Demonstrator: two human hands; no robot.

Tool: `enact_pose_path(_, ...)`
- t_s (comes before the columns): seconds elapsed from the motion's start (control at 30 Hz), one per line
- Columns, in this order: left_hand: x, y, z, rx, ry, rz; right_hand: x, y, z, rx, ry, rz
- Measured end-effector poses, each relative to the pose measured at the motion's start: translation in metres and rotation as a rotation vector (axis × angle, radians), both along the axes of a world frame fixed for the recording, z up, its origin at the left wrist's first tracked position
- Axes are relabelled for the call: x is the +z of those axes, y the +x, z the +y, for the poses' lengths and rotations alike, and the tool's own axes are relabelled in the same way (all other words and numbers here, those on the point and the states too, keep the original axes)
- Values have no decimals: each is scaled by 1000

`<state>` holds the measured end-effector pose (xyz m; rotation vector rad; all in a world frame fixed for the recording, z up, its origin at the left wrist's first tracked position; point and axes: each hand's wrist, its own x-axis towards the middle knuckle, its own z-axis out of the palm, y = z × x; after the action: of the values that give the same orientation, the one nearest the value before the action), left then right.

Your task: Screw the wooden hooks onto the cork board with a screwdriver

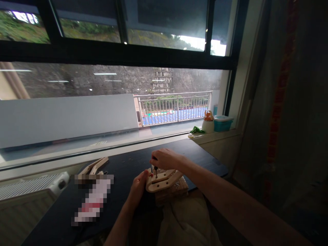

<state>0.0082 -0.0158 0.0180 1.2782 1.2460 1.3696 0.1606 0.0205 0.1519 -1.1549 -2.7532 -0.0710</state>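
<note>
On the dark table lies a pale wooden frame with a rounded end, two long arms and dark holes. My left hand is closed on its rounded end, the thumb on top. My right hand comes from the right, fingers wrapped round what looks like a screwdriver, upright over the frame. Beside the shaft a dark screw-like piece stands at a hole; its tip is too small to make out. Under the frame sits a wooden block that looks wrapped in clear plastic.
A similar wooden frame lies at the table's left, near a blurred-out pink and white item. A radiator stands left of the dark table. On the sill are a green cloth, a white bottle and a teal box.
</note>
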Motion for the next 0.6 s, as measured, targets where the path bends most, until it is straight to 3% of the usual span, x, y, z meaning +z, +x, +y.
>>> enact_pose_path(0.4,-4,-3,2,-29,-17,25,-17,-4,11,19,71,13)
enact_pose_path(0.6,-7,-4,2,-71,-32,-12,-16,-1,16,46,70,37)
